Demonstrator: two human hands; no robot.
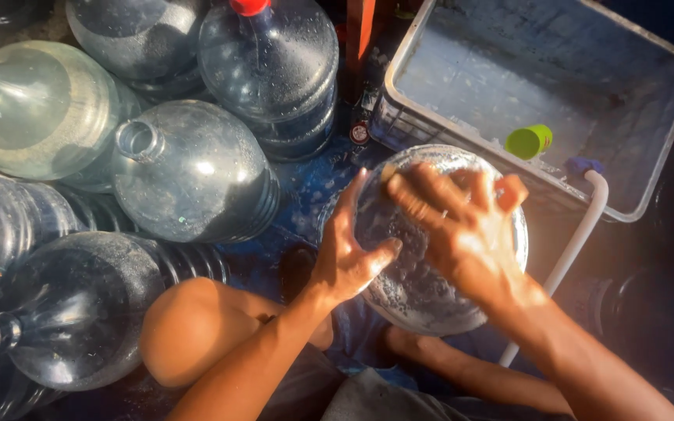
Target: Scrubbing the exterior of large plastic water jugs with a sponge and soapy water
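A large clear water jug (pixel 423 288) stands in front of me, its soapy, wet bottom facing up. My left hand (pixel 349 253) grips its left side, thumb pressed on the rounded edge. My right hand (pixel 458 222) lies across the top with fingers spread, pressing what looks like a pale sponge at the fingertips against the surface. My bent knee (pixel 189 323) shows at lower left.
Several empty clear jugs (pixel 189 168) lie piled to the left, one with a red cap (pixel 249 6). A grey plastic tub (pixel 649 206) of soapy water sits at upper right with a green cup (pixel 528 141) floating in it. A white pipe (pixel 575 245) runs down beside it.
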